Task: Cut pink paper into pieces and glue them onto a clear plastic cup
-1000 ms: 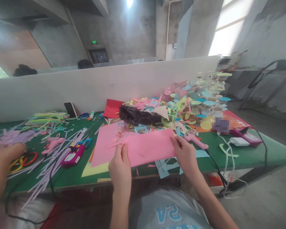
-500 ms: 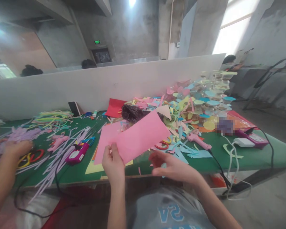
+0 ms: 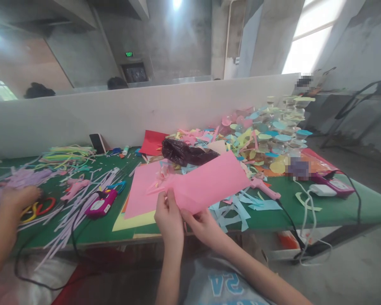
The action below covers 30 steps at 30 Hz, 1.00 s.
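A pink paper sheet (image 3: 209,183) is lifted off the green table (image 3: 336,207), tilted up to the right. My left hand (image 3: 168,218) pinches its near left corner. Right beside it, my right hand (image 3: 203,226) grips the sheet's lower edge from underneath. The two hands almost touch. Under the sheet lie a second pink sheet (image 3: 142,190) and a yellow sheet (image 3: 133,221).
A heap of coloured paper scraps (image 3: 247,140) and a black bag (image 3: 186,154) fill the back right. A pink glue gun (image 3: 263,188) with a black cord lies to the right. At left, another person's hand (image 3: 17,199) rests by scissors (image 3: 40,207), purple strips and a magenta device (image 3: 100,206).
My right hand let go of the sheet's right end, swung in and now grips the lower edge next to my left hand. The sheet rose off the table and tilted.
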Motion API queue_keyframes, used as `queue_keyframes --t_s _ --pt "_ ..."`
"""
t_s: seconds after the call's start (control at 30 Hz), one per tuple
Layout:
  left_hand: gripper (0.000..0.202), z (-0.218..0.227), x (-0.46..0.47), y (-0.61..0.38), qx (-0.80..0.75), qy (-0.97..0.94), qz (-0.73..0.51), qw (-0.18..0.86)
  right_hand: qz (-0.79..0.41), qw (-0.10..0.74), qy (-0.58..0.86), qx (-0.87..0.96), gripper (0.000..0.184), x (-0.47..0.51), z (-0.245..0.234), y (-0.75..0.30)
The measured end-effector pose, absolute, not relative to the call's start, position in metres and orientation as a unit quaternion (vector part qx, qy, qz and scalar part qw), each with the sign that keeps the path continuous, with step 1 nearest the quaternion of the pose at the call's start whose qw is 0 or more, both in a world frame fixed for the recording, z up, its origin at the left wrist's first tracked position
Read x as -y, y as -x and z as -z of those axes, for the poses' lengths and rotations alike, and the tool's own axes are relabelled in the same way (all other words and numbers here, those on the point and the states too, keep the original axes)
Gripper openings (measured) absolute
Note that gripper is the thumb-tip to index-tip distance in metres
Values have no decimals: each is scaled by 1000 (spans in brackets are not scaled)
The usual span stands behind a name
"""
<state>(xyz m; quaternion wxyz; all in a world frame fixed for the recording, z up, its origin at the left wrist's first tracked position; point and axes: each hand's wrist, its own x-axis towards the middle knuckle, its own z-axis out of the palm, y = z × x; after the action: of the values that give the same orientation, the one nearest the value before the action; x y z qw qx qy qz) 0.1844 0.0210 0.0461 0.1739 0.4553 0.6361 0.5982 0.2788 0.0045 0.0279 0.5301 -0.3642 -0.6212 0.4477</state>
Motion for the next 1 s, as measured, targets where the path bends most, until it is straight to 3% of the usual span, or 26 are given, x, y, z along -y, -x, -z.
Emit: queue_keyframes --t_s 0.2,0.43,0.6,0.83,1.0 --pt "31 -44 -24 -181 -648 -462 -591 135 -383 558 445 587 47 -7 -25 -290" --pt "30 -40 -27 -180 -654 -477 -570 140 -360 583 472 554 44 -13 -19 -299" --pt "28 -28 -35 -168 -682 -460 -554 126 -306 662 503 464 43 -22 -30 -326" --pt "28 -25 -36 -165 -684 -465 -545 137 -281 668 526 446 42 -23 -40 -337" --pt "27 -31 -34 -167 -681 -472 -545 125 -332 671 509 426 38 -31 -34 -348"
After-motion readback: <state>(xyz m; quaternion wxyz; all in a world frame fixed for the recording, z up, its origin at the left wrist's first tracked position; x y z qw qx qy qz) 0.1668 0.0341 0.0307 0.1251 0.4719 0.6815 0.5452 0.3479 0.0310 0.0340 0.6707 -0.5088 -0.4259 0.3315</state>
